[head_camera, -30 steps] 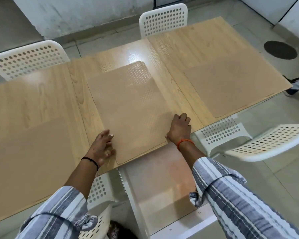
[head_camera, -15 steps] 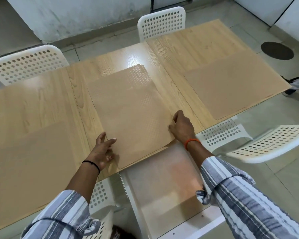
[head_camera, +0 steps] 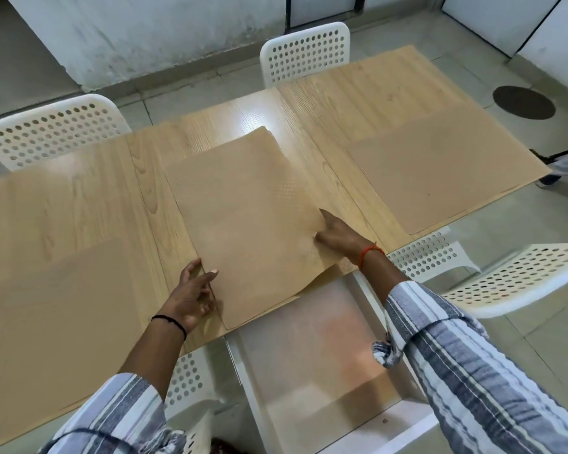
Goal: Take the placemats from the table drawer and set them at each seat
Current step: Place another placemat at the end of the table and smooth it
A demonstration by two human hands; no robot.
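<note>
Head view, looking down on a long light-wood-grain table [head_camera: 210, 132]. A stack of thin tan rectangular placemats with rounded corners [head_camera: 243, 217] lies at the middle of the table, its near end reaching the table's near edge and slightly overhanging the open white table drawer [head_camera: 322, 362] below. The near right portion of the top sheet is lifted and bowed above the sheet beneath it.

The left hand [head_camera: 192, 293] meets the stack's left edge near the near corner: the thumb lies on top of the mat and the fingers curl in at the edge, a narrow pinch on the stack. The right hand [head_camera: 340, 235] is at the stack's right edge, fingers closed in against the raised sheet, holding it; the fingertips are hidden under the mat. Both forearms emerge from rolled grey-and-white striped sleeves [head_camera: 473, 371]; a black band circles the left wrist and an orange thread the right.

A further tan placemat [head_camera: 440, 172] lies flat at the table's right end, and another tan placemat [head_camera: 56, 309] lies flat at the left end, each well apart from the central stack.

White perforated plastic chairs surround the table: two at the far side [head_camera: 305, 50], one at the near right [head_camera: 518, 276], and one partly visible below the near edge.
</note>
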